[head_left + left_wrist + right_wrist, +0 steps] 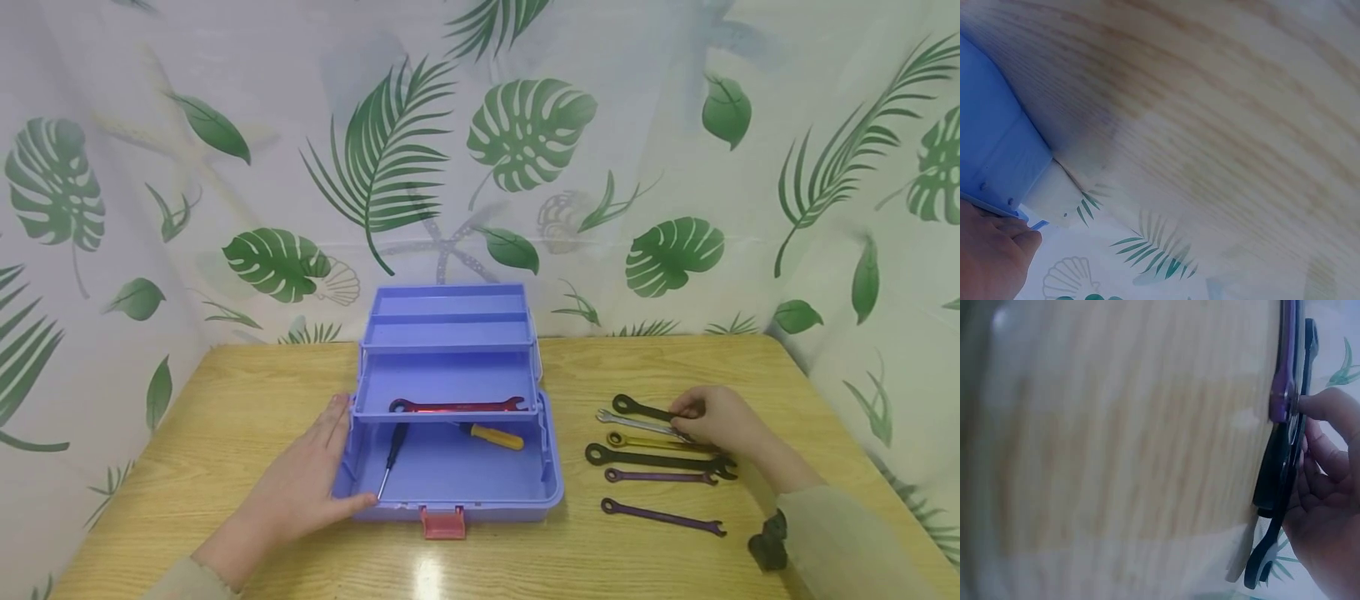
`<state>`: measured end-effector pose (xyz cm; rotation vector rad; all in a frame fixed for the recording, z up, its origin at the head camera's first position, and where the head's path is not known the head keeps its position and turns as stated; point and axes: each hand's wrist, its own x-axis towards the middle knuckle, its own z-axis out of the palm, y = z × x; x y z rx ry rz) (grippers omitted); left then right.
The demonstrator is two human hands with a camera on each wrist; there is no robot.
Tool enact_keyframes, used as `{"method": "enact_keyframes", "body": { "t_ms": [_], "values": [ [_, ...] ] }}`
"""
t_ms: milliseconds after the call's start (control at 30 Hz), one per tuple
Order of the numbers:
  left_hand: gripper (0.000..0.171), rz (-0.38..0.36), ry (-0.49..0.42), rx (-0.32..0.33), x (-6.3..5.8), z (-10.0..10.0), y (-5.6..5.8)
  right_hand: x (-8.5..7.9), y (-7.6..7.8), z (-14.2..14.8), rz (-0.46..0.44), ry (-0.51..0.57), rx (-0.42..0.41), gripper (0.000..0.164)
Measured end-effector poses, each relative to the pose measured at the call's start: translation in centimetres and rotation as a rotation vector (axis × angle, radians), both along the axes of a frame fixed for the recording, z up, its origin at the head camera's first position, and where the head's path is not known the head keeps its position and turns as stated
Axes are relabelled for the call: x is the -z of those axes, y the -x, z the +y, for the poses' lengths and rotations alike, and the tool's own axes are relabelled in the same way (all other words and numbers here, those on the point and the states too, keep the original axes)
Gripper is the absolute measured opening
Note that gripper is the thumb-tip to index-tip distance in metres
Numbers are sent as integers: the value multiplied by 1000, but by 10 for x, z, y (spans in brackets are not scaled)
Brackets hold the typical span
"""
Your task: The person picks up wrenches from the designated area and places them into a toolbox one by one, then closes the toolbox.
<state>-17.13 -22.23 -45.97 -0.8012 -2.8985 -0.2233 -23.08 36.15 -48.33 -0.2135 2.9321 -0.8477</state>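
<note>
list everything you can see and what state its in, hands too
toolbox: open
upper tray: raised
lower tray: raised, holding the red wrench
red wrench: lying flat
red latch: unfastened
yellow-handled screwdriver: inside toolbox, partly hidden
black screwdriver: inside toolbox, tip toward front
topmost black wrench: apparently pinched by right hand
silver wrench, yellow wrench, larger black wrench, purple wrenches: lying on table
left hand: resting against toolbox
</note>
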Motion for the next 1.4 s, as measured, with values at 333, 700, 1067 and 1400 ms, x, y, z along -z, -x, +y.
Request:
{"method": "enact_keyframes", "body": {
  "t_ms": [333,700,1067,1400],
  "values": [
    [122,-12,3,-7,2,-1,1,-3,2,5,-41,52,-20,16],
    [121,-25,17,-18,1,-1,3,-8,2,7,-42,72,-28,16],
    [122,-8,10,-8,-1,0,2,-16,6,-1,-30,58,-13,18],
    [121,-7,9,-2,0,-2,1,-36,11,-21,34,42,-68,12]
  ]
}}
